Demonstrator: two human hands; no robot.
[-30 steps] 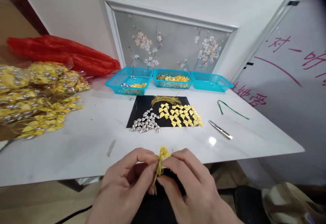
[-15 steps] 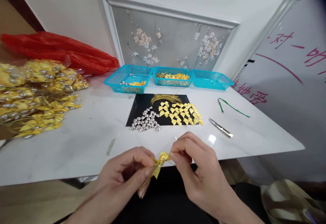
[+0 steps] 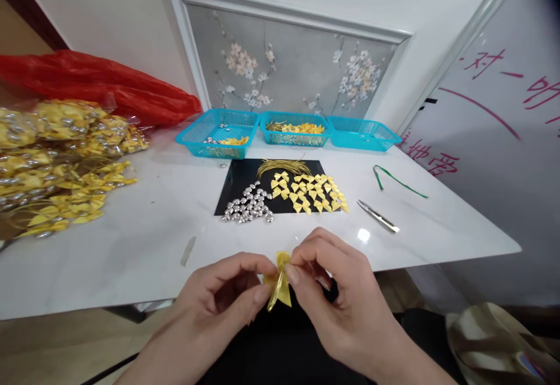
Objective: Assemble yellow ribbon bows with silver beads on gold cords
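Observation:
Between my two hands, just off the table's front edge, is a yellow ribbon bow with a gold cord running down across it. My left hand pinches the bow's left side between thumb and forefinger. My right hand is closed on its upper right side, thumb against fingertips. Beyond the hands, a black mat carries silver beads, rows of yellow bows and a bundle of gold cords.
Three blue baskets stand at the back. Thread snips and a green ribbon lie at right. Bagged yellow bows and a red bag fill the left. A tape strip sticks near the front.
The bow has been turned between my fingers, so one loop now points up and a tail down. The gold cord now hangs along its front. My view has shifted slightly.

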